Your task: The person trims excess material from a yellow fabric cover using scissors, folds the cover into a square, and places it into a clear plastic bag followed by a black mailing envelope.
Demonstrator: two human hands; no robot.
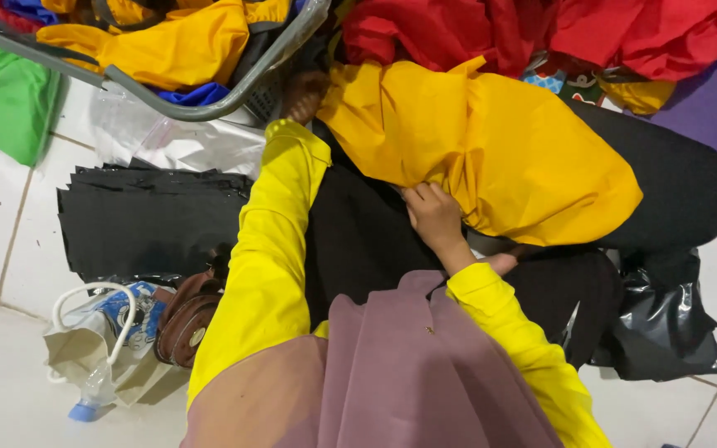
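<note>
- The right hand (435, 217) is curled shut on the near lower edge of a large yellow fabric piece (491, 141), thin and smooth like raincoat cloth, with the fingers tucked under the hem.
- That yellow fabric lies spread over the person's lap, reaching up and to the right from the right hand and covering black clothing on the knees.
- The left hand (302, 95) is stretched forward at the far end of a bright yellow sleeve, up beside the top edge of the same fabric and just under the grey plastic rim of a laundry basket (209, 104). Its fingers are in shadow, so whether they grip anything cannot be told.
- The basket, beyond the left hand, holds more yellow and blue cloth.
- Crumpled red fabric (541, 29) sits beyond the yellow piece, well away from the right hand.
- To the left of the left arm, on the white tiled floor, lies a flat stack of black plastic bags (147, 220), with a clear plastic sheet just past it.
- Nearer the body on that side are a small brown bag (182, 319) and a white bag with a cord handle.
- As a judgement, handling this slippery cloth well calls for a firm pinch at the hem and an even pull from both ends, so that it lies flat without bunching.
</note>
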